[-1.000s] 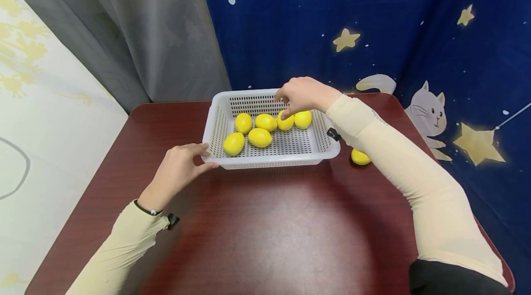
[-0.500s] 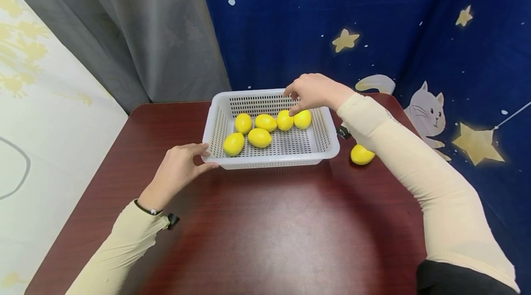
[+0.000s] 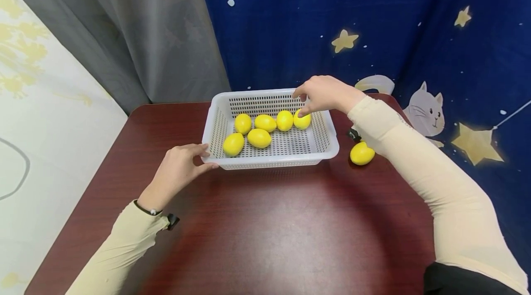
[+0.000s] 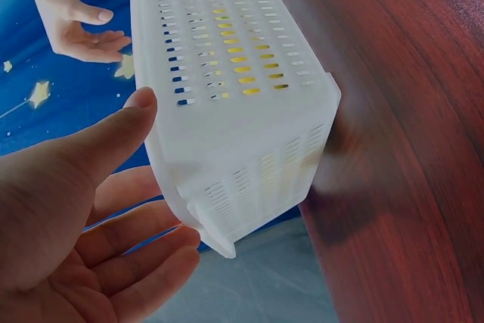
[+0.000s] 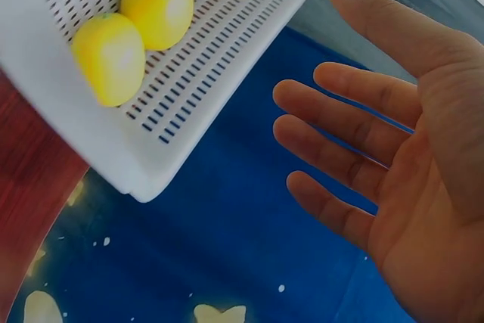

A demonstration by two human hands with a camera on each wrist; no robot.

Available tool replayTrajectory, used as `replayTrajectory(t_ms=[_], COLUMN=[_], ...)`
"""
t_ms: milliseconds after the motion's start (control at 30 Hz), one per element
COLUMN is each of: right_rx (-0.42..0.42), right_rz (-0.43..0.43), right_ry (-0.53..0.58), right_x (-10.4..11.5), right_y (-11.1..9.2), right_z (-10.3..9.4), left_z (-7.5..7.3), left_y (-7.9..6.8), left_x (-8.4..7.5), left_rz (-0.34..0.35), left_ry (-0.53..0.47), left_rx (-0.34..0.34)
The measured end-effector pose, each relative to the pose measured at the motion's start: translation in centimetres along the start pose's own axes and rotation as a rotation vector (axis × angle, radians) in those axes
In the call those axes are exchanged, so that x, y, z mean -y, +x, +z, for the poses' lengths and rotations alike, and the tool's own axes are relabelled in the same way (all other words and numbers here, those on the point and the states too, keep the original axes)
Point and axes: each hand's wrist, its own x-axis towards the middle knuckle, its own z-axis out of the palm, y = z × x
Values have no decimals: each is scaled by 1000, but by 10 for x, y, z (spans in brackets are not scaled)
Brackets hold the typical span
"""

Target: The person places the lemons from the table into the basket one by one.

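Observation:
A white perforated plastic basket [image 3: 269,160] stands on the table with several lemons [image 3: 259,138] lying in it. My left hand [image 3: 177,169] holds the basket's near left corner, thumb and fingers on either side of the rim, as the left wrist view [image 4: 113,240] also shows. Over the basket's far right part hovers my right hand [image 3: 325,93], fingers relaxed and nothing in them. From the right wrist view, its palm [image 5: 423,217] faces the basket, apart from the lemons. One more lemon [image 3: 362,153] lies on the table, right of the basket, beneath the right forearm.
The dark red wooden table [image 3: 265,230] ends just behind the basket. A blue curtain [image 3: 290,23] with stars and a cat hangs there, beside a grey curtain [image 3: 137,32]. A white patterned cloth [image 3: 50,124] borders the left side.
My right hand has moved to the right over the basket, away from the middle lemons. The lemon outside shows more fully now. My left hand and the basket have stayed put.

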Motion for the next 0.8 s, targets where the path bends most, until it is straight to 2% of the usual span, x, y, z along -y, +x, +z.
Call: replayTrajectory(t_ms=[600, 800], right_rx=[-9, -43], right_rz=[47, 41], right_ry=[16, 25], right_x=[-19, -24], right_y=[-23, -30], right_z=[7, 10], left_z=[1, 0], left_y=[-1, -1], left_x=[2, 1], left_rz=[9, 4], left_ry=[-15, -14], left_rx=[-20, -20])
